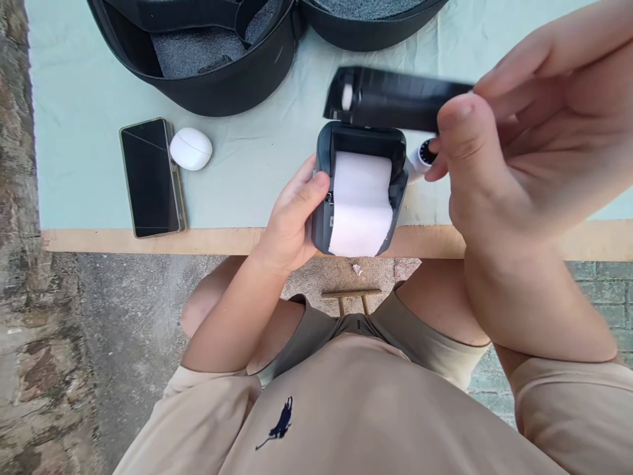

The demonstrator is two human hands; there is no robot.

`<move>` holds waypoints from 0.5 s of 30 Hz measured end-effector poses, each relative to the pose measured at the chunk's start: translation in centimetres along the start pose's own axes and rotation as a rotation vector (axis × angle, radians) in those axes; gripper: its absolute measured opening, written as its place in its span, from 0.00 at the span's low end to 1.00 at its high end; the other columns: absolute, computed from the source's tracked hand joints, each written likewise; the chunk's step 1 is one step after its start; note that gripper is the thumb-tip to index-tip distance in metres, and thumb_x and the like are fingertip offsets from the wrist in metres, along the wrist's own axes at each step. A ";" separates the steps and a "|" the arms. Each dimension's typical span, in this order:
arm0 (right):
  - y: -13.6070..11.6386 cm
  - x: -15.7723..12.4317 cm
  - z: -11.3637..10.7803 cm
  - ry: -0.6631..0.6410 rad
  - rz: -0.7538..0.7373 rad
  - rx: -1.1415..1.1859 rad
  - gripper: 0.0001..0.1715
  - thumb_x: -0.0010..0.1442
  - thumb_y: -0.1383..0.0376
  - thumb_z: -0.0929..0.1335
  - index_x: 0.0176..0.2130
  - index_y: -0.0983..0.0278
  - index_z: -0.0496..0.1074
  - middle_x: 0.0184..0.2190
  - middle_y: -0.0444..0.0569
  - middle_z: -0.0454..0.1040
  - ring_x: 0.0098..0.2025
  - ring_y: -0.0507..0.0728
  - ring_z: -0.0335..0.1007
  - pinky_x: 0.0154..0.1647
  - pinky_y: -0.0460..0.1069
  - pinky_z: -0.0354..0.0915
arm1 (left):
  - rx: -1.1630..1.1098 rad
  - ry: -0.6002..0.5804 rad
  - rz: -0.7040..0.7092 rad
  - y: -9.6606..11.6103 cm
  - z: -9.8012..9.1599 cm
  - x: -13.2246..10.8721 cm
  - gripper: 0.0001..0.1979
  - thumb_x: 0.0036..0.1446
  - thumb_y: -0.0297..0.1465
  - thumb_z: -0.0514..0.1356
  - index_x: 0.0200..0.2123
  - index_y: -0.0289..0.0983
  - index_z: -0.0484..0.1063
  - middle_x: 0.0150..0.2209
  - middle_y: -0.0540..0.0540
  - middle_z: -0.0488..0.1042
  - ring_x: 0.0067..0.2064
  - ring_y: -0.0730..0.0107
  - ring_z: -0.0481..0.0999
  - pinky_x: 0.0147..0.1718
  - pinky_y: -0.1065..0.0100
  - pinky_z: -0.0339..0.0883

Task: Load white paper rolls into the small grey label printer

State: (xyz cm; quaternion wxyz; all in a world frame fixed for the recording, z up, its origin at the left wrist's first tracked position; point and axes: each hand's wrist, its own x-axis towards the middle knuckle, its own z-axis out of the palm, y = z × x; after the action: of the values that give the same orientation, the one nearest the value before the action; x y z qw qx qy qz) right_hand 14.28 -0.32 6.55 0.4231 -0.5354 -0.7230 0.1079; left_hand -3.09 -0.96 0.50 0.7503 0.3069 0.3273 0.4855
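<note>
While your left hand [294, 221] grips the left flank of a dark, round-cornered device [324, 231], thumb pressed on its rim, your right hand [514, 145] pinches the right end of a black bar [395, 102] between thumb and fingers. Device is over the near edge of the surface [257, 171], open side up; whether it also rests on the wood, you cannot tell from here. Casing looks like matt plastic. Smooth white paper strip [363, 198] runs down the cavity in a soft wave, lower end at the device's near rim. Bar is long, slightly blurred, with a small white patch near its left end; it lies just beyond the device, and whether the two join is unclear.

Surface wears creased pale green cloth, with bare wood along your side. Left: glossy black phone [151, 178] in a light-edged case, a thin diagonal line on its screen; against it, a smooth white egg-shaped case [191, 148] with a fine seam. Right, partly behind your fingers: a white object [415, 168] with a round black face. Far side: black zippered case [232, 92], curved walls, speckled grey foam [198, 49] inside.

Markings: small pale patch on the device's left side, too small to read; ticks on the black face, likewise. Dark figure emblem [283, 422] on your beige shirt [346, 409].
</note>
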 end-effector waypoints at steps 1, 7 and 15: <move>0.1 0.0 0.0 0.000 -0.002 0.001 0.14 0.65 0.58 0.63 0.39 0.66 0.73 0.36 0.52 0.73 0.33 0.53 0.71 0.26 0.50 0.63 | -0.010 0.002 0.000 0.0 0.0 0.0 0.14 0.61 0.43 0.57 0.42 0.39 0.72 0.46 0.46 0.77 0.66 0.56 0.66 0.56 0.62 0.72; 1.1 0.4 0.7 -0.186 -0.225 -0.242 0.05 0.58 0.67 0.67 0.36 0.58 0.72 0.29 0.43 0.75 0.26 0.52 0.69 0.26 0.50 0.61 | 0.005 -0.010 -0.013 0.0 -0.2 0.0 0.14 0.61 0.42 0.57 0.44 0.40 0.72 0.46 0.47 0.77 0.64 0.56 0.68 0.55 0.60 0.73; 0.8 1.2 1.4 -0.519 -0.205 -0.589 0.15 0.55 0.58 0.69 0.44 0.55 0.73 0.28 0.43 0.77 0.22 0.52 0.61 0.23 0.49 0.40 | -0.001 -0.071 -0.042 0.2 -0.3 -0.1 0.14 0.61 0.40 0.58 0.47 0.41 0.68 0.49 0.46 0.76 0.60 0.56 0.73 0.43 0.67 0.77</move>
State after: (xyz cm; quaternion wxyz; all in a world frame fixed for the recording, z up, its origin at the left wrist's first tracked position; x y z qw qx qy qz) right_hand 13.72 1.47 5.77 0.0639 -0.5138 -0.8554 -0.0152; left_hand -3.49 -0.95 0.46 0.7715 0.3170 0.3065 0.4587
